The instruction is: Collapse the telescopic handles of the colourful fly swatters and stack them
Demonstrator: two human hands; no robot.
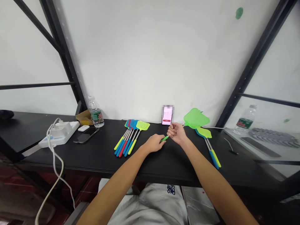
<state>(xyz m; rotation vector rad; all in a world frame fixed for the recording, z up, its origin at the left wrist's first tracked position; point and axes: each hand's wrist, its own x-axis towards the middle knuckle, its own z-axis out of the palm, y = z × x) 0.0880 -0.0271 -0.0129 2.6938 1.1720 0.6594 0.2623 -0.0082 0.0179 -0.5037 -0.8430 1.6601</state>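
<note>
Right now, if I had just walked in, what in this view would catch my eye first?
Probably the bright green swatter, its broad head up against the pale wall right of centre, with its handle in the left hand and the right hand curled farther along it. Next, the fan of colourful swatters left of the hands, and the lit phone propped upright behind them.

the left hand point(154, 142) and right hand point(177, 132) are bare, with slim fingers, and each wrist runs smoothly into a long, sleeveless forearm. below both hands, pale grey-white cloth point(152, 203) covers the lap, softly creased; dark navy block lettering point(171, 189) is stacked in short lines on its right leg.
</note>
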